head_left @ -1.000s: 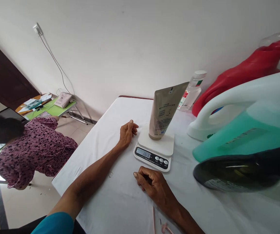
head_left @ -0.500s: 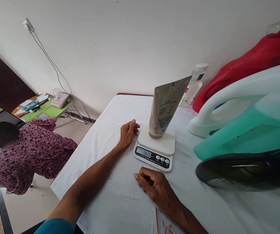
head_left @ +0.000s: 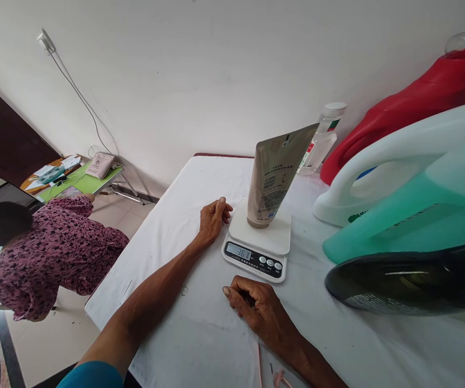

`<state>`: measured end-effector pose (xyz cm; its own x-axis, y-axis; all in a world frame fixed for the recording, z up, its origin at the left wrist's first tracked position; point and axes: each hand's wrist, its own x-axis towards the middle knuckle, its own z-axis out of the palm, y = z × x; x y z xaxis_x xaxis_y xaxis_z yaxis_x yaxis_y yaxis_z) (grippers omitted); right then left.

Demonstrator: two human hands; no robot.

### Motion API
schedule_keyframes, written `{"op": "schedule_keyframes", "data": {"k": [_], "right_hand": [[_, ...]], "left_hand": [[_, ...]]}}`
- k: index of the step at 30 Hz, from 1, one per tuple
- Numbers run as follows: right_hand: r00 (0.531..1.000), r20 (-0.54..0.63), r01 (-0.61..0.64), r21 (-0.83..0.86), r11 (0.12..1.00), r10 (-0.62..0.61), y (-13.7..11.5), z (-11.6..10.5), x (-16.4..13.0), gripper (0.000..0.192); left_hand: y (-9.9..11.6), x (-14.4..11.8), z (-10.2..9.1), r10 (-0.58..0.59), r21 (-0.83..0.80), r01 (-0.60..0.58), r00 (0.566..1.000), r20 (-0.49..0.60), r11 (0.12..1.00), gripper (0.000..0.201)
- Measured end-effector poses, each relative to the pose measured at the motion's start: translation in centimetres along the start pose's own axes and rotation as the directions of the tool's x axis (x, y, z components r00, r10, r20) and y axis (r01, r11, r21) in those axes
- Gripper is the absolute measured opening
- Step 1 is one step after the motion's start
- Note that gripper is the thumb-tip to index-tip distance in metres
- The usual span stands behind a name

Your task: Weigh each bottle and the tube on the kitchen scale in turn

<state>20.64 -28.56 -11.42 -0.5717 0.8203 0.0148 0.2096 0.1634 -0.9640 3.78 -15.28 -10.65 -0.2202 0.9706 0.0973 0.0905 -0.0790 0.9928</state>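
— Inspector: Report the position of the hands.

— Assistant: Left hand (head_left: 212,220) lies on the white-covered counter (head_left: 167,237), fingers loosely curled, holding nothing, just beside the left edge of the kitchen scale (head_left: 257,245). Right hand (head_left: 256,307) rests on the counter in front of the scale, curled into a loose fist; whether it encloses anything cannot be told.

— Inspector: And the item on the scale?

— Assistant: A beige tube (head_left: 275,178) stands cap-down on the platform, leaning slightly right, touched by neither hand. The display is lit; its digits are too small to confirm.

— Inspector: Surroundings?

— Assistant: To the right, a green jug (head_left: 410,215), a red jug (head_left: 402,118) and a dark bottle (head_left: 410,285) lying on its side; a clear bottle (head_left: 321,140) by the wall. Another person in a patterned top (head_left: 54,248) bends over at left, beside a green table (head_left: 87,182).
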Motion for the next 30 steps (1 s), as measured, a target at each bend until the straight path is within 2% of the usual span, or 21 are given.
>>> {"op": "schedule_keyframes", "data": {"k": [30], "right_hand": [[1.0,0.005,0.005,0.002,1.0,-0.005,0.07,0.0,-0.04,0.047]], "left_hand": [[0.05,-0.14,-0.1,0.012,0.013,-0.012,0.999,0.032,1.0,0.065]]}}
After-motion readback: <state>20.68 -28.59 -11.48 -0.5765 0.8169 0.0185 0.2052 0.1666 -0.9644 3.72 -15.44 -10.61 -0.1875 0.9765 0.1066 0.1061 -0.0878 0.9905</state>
